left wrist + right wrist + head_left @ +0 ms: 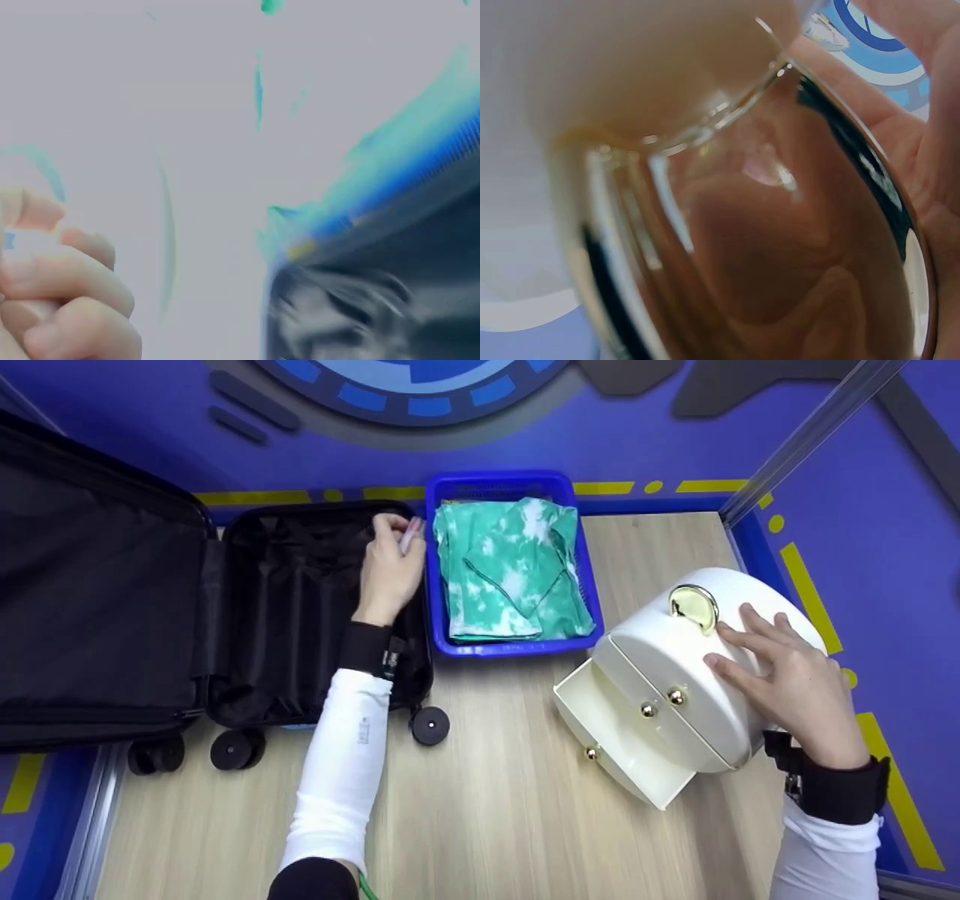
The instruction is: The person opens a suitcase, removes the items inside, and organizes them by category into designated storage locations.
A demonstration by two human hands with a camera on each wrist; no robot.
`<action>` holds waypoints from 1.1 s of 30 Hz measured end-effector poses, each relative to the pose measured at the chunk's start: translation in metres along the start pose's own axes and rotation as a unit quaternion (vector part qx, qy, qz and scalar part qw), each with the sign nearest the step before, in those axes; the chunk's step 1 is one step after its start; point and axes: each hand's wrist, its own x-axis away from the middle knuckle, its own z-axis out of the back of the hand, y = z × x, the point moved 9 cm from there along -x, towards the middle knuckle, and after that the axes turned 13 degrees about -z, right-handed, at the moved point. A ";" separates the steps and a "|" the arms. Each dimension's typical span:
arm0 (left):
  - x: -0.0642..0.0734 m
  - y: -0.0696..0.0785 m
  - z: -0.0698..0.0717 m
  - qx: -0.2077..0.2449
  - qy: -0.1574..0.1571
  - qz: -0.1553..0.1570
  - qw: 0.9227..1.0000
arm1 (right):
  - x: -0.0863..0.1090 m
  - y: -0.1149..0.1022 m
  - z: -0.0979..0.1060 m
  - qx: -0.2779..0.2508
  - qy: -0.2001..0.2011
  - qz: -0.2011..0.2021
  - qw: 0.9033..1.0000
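Note:
My left hand (390, 570) is over the right half of an open black suitcase (292, 607), near its edge by the blue basket. Between thumb and fingers it pinches a small pale pinkish-white object (409, 536), its kind too small to tell. Curled fingers (67, 277) show in the left wrist view, mostly cut off. My right hand (795, 675) rests with fingers spread on a white dome-topped drawer box (660, 641), beside its gold handle (697, 611). The box's lower drawer (622, 720) is pulled out. Shiny gold metal (765, 225) fills much of the right wrist view.
A blue plastic basket (517, 648) stands between suitcase and box, holding folded green-and-white tie-dye cloth (502, 570). The suitcase's other half (97, 585) lies open to the left, with black wheels (430, 726) toward me. Blue walls (375, 457) border the wooden table (487, 780).

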 end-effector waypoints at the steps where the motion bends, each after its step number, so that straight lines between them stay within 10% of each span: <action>1: 0.002 0.011 -0.002 0.003 0.000 -0.015 1.000 | 0.000 0.000 0.000 0.000 0.000 0.000 1.000; 8: 0.032 0.089 -0.037 0.003 -0.036 -0.181 0.983 | 0.000 -0.002 0.000 -0.003 0.006 0.006 1.000; 13: 0.062 0.123 -0.088 -0.007 -0.139 -0.263 0.955 | 0.000 -0.001 0.000 0.001 0.007 0.002 1.000; 20: 0.101 0.135 -0.155 -0.035 -0.260 -0.288 0.921 | 0.000 -0.001 0.000 0.000 0.007 0.004 1.000; 33: 0.169 0.141 -0.259 -0.118 -0.424 -0.328 0.836 | 0.000 -0.001 0.000 0.004 0.007 0.006 1.000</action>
